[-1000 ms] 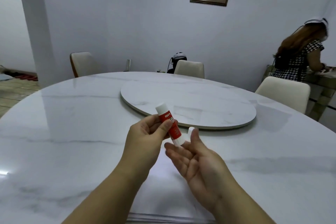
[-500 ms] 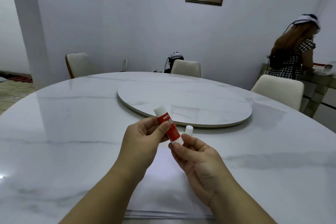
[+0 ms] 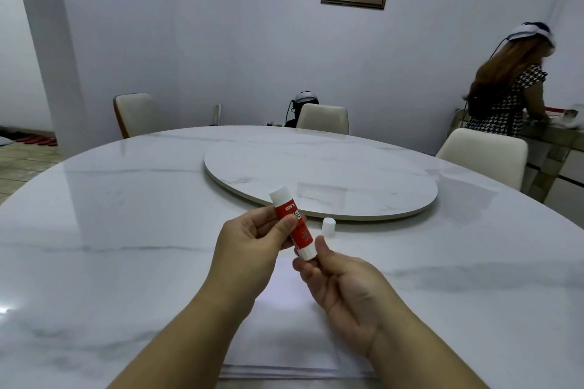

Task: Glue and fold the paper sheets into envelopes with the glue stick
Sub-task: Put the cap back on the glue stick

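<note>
The left hand (image 3: 252,249) grips the red glue stick (image 3: 293,227) by its middle between thumb and fingers, tilted with one white end up and to the far left, while the right hand (image 3: 344,290) pinches its lower white end with thumb and curled fingers. A small white cap (image 3: 328,226) stands on the marble table (image 3: 126,230) just beyond, near the turntable (image 3: 347,174) rim. The paper sheets (image 3: 281,335) lie stacked beneath the wrists at the near table edge, with bare tabletop left and right
</note>
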`<state>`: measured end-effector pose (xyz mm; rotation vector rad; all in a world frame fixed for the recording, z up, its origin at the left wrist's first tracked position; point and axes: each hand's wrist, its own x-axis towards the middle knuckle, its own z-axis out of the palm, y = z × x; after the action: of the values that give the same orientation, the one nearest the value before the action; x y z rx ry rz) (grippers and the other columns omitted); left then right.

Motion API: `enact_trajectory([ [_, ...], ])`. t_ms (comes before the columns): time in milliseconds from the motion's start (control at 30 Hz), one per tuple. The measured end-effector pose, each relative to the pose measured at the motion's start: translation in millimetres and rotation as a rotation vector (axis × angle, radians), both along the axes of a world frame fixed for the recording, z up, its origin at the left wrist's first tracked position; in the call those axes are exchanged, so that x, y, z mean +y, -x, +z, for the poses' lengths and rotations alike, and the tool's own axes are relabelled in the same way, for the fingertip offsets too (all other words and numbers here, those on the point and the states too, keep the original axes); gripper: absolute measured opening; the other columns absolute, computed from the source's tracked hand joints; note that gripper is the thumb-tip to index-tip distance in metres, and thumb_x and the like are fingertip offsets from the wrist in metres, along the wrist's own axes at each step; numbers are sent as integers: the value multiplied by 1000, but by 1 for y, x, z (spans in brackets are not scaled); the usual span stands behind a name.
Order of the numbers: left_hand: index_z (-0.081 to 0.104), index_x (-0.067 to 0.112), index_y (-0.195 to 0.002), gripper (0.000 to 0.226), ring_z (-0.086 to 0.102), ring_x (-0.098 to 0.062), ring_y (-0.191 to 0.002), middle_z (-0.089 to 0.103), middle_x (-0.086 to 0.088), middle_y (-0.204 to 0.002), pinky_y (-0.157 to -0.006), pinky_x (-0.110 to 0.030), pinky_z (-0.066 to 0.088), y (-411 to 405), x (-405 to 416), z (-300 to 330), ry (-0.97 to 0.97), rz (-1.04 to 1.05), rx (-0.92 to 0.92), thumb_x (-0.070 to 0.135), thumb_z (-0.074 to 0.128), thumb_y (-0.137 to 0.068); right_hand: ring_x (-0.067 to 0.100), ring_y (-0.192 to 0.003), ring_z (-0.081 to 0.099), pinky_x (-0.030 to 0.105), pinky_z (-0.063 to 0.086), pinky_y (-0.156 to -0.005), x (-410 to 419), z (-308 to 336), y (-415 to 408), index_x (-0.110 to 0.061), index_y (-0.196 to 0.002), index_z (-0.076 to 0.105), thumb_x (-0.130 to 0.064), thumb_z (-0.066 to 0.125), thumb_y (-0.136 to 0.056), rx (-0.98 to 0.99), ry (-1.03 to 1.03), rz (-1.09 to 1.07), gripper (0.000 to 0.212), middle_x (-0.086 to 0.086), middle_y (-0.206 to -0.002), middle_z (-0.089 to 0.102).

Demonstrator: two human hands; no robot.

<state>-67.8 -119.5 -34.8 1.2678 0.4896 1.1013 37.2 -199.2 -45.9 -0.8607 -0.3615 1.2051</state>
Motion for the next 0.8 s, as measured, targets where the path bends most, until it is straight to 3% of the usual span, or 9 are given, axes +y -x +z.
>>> enact_trajectory([
  [100,72,16,-90,13,74,-17,-81,78,-3,-85,-69,-18,58,0,-1,0,-1,-1,-3,9,67,-80,24,-58,72,23,58,-53,1,-2,-2,7,-92,63,-3,72,-58,10,-50,-97,36,22,-80,67],
  [200,72,16,-90,12,74,-18,-81,78,-3,-86,-68,-18,58,1,1,0,8,4,0,10,67,-81,21,-50,67,21,54,-43,-1,0,-2,13,-86,66,-35,66,-77,38,34,51,48,23,-71,69],
  [233,72,15,-91,12,74,-19,-81,78,-4,-87,-70,-20,59,1,1,-1,9,-1,2,11,66,-81,18,-46,64,19,52,-41,-1,-1,-2,13,-89,63,-34,65,-77,25,36,64,49,21,-65,67],
  [367,72,13,-94,14,74,-18,-80,78,-4,-86,-71,-21,59,1,2,0,18,-5,-9,11,66,-81,26,-63,73,26,60,-56,-1,-1,2,7,-101,57,2,69,-61,12,-80,-61,42,24,-82,67],
  [433,72,13,-94,14,74,-17,-79,78,-4,-86,-69,-20,59,1,3,-1,30,-3,-7,12,66,-81,29,-67,73,27,60,-54,-1,1,3,10,-109,55,-16,70,-74,58,-43,23,47,28,-88,70],
  [500,72,14,-94,14,74,-17,-79,78,-3,-86,-69,-21,59,1,2,-1,40,-10,2,15,66,-81,22,-51,68,22,55,-44,-1,2,0,13,-102,59,-40,63,-79,26,52,101,58,23,-71,70],
  [567,71,14,-94,14,74,-18,-79,78,-3,-87,-70,-22,59,1,2,-1,30,-20,8,14,66,-81,15,-44,63,17,52,-41,-1,1,1,12,-94,61,-28,65,-72,-33,52,54,46,18,-59,67],
  [667,71,17,-92,12,74,-17,-79,78,-3,-87,-70,-19,58,1,2,0,21,-14,8,12,65,-82,21,-58,72,21,57,-52,0,-1,1,9,-100,59,-6,71,-60,-32,-38,-56,45,19,-68,72],
  [800,71,19,-89,10,74,-17,-80,78,-1,-86,-72,-21,58,2,3,0,41,-21,0,16,66,-81,19,-48,66,20,55,-45,-1,0,0,9,-92,57,-31,66,-78,2,37,34,43,21,-65,70],
])
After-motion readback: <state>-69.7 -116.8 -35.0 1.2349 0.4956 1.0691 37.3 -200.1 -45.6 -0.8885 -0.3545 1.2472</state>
